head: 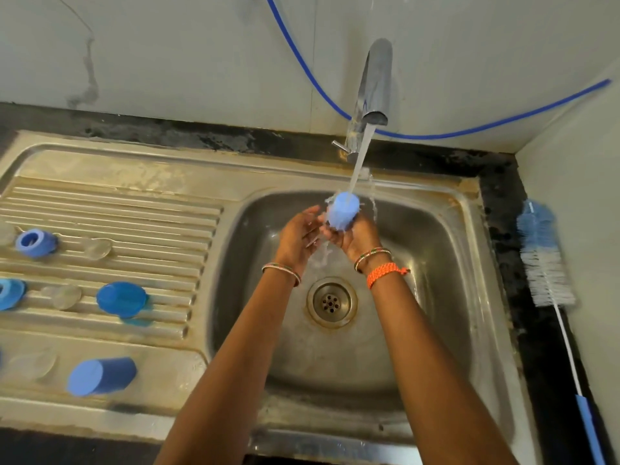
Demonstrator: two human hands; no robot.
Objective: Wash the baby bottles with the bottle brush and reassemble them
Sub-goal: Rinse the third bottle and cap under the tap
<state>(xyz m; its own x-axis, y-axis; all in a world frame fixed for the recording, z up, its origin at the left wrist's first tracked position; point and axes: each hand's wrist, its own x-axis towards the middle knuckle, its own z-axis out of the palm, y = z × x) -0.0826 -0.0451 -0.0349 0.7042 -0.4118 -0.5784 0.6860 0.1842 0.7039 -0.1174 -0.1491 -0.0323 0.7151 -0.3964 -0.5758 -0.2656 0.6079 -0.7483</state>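
A pale blue cap (341,210) sits under the silver tap (375,82), above the dull steel sink (446,250), whose left side is ribbed with a brownish tinge. Left of the sink lie a light blue ring (35,242), a deeper blue cap (122,299), a pale blue cap on its side (100,376) and clear teats (61,296). Right of the sink, on the black counter (500,209), rests a blue-and-white brush (545,260); a blue hose (469,130) crosses the grey-white wall behind the tap, and an orange braided band (385,274) circles one wrist.

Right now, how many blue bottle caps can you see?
3. One in the right hand under the tap, one lying at the drainboard's front, one darker cap mid-drainboard. More may sit past the left edge.
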